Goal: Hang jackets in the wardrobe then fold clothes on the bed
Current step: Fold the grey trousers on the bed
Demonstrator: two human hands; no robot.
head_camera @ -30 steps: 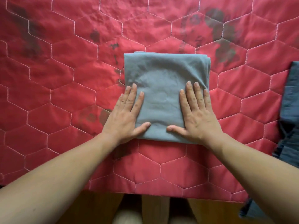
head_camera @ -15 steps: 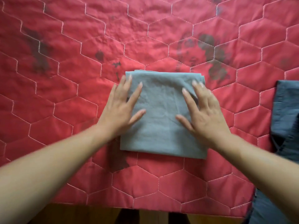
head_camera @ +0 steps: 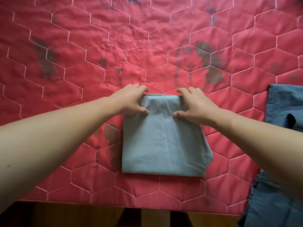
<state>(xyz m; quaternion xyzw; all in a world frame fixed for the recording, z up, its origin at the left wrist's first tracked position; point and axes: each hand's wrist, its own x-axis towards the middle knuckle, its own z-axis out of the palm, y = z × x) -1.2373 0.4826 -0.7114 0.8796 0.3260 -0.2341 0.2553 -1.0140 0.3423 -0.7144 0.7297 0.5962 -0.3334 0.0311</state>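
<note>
The folded grey-blue garment (head_camera: 164, 141) was laid flat on the bed's red quilt (head_camera: 65, 63), its far edge gripped by curled fingers of the left hand (head_camera: 129, 100) and right hand (head_camera: 196, 105), its body extended toward the person.

The bed (head_camera: 65, 89) is covered by a red quilt stitched in pale hexagons, lightly creased, with dark grey smudges (head_camera: 211, 63) scattered across it, the heaviest at far right of middle and at far left. A grey-blue cloth (head_camera: 164, 145), folded into a neat rectangle, lies flat on the quilt near the bed's near edge, roughly at the middle, with another smudge just beside its left side. A dark blue garment (head_camera: 285, 105) lies at the right side, well apart from the cloth, and runs down over the near right corner.
</note>
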